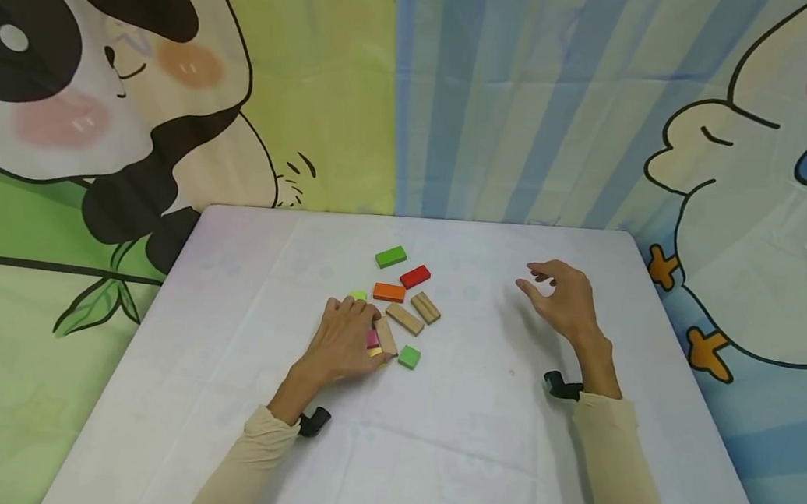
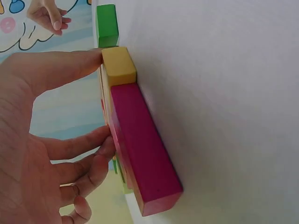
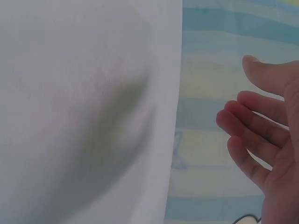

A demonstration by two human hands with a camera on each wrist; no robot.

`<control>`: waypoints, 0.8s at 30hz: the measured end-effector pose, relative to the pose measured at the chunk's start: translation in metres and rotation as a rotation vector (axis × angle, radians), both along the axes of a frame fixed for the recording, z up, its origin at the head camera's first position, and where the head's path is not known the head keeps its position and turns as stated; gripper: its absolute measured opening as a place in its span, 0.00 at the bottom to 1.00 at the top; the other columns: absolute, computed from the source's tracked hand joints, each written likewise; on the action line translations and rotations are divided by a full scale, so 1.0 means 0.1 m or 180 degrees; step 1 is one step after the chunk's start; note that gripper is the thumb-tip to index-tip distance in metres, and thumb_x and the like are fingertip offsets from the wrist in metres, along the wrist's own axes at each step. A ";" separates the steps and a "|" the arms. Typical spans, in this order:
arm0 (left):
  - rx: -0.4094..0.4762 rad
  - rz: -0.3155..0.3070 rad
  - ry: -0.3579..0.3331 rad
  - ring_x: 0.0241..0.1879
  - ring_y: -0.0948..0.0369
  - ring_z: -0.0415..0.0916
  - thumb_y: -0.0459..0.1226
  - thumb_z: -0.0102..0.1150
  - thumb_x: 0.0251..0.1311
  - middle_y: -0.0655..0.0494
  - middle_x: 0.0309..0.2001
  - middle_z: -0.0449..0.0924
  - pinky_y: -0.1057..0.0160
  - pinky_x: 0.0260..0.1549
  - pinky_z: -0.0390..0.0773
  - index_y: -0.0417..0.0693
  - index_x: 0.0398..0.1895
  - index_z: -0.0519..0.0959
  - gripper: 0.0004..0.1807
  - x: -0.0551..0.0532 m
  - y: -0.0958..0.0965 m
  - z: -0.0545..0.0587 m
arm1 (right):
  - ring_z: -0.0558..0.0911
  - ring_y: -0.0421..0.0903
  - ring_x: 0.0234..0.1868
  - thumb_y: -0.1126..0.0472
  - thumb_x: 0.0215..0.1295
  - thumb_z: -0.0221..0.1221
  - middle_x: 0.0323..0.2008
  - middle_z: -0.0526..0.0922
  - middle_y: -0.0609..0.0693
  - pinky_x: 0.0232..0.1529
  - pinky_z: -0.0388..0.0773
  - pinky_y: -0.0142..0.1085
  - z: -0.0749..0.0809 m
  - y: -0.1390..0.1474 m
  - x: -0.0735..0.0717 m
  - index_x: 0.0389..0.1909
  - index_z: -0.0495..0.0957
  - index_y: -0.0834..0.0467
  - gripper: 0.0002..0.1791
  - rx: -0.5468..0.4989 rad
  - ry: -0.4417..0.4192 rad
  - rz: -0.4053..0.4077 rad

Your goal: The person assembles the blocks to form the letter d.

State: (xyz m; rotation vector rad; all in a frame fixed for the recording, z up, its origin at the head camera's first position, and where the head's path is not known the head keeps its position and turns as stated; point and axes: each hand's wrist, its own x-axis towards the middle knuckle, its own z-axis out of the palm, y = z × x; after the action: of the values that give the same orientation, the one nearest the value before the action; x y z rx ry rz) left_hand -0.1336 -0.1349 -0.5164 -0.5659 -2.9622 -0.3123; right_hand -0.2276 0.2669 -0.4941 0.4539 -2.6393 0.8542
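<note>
My left hand (image 1: 346,340) is low over the left part of a cluster of small blocks. Its thumb and index finger pinch a plain wooden block (image 1: 385,335) near its two ends. Close beside that are a magenta block (image 2: 147,149) and a yellow block (image 2: 120,65), end to end; the thumb tip is right at the yellow one's corner. A light green block (image 1: 357,296) peeks out past the fingers, partly hidden. Off to the right, my right hand (image 1: 560,298) hovers above the table with nothing in it, thumb apart from loosely bent fingers.
Around the left hand lie a green block (image 1: 391,257), a red block (image 1: 415,276), an orange block (image 1: 389,292), two more wooden blocks (image 1: 404,318) (image 1: 425,307) and a short green block (image 1: 409,357). A white cloth covers the table (image 1: 459,459); a cartoon-print curtain (image 1: 513,96) hangs behind.
</note>
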 end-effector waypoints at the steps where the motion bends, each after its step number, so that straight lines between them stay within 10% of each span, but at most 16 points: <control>1: -0.0037 0.0000 0.0005 0.45 0.54 0.71 0.63 0.77 0.54 0.54 0.43 0.82 0.50 0.51 0.66 0.48 0.55 0.82 0.36 0.01 -0.01 0.01 | 0.89 0.61 0.46 0.60 0.68 0.75 0.49 0.92 0.63 0.47 0.85 0.59 -0.01 -0.06 0.00 0.57 0.89 0.63 0.20 -0.0034 -0.0006 0.0087; 13: -0.0129 -0.0097 0.0073 0.47 0.52 0.75 0.63 0.76 0.55 0.52 0.49 0.87 0.49 0.51 0.66 0.49 0.54 0.85 0.34 0.02 -0.06 0.03 | 0.76 0.57 0.74 0.74 0.55 0.79 0.72 0.80 0.56 0.77 0.73 0.58 0.19 -1.24 0.12 0.73 0.77 0.59 0.42 0.0494 -0.0896 0.1877; 24: -0.0198 -0.0132 0.0133 0.45 0.54 0.74 0.66 0.75 0.54 0.53 0.48 0.87 0.49 0.50 0.66 0.50 0.53 0.87 0.35 -0.01 -0.10 0.03 | 0.77 0.55 0.70 0.75 0.69 0.67 0.67 0.82 0.55 0.75 0.73 0.54 0.18 -1.74 0.13 0.68 0.81 0.62 0.27 0.1236 -0.0653 0.2310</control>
State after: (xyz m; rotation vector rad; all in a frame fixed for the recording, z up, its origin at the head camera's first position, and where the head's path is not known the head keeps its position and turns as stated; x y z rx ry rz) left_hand -0.1347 -0.1452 -0.5138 -0.6336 -2.9320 -0.2101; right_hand -0.2147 0.0926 -0.4762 1.5621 -2.8469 0.5706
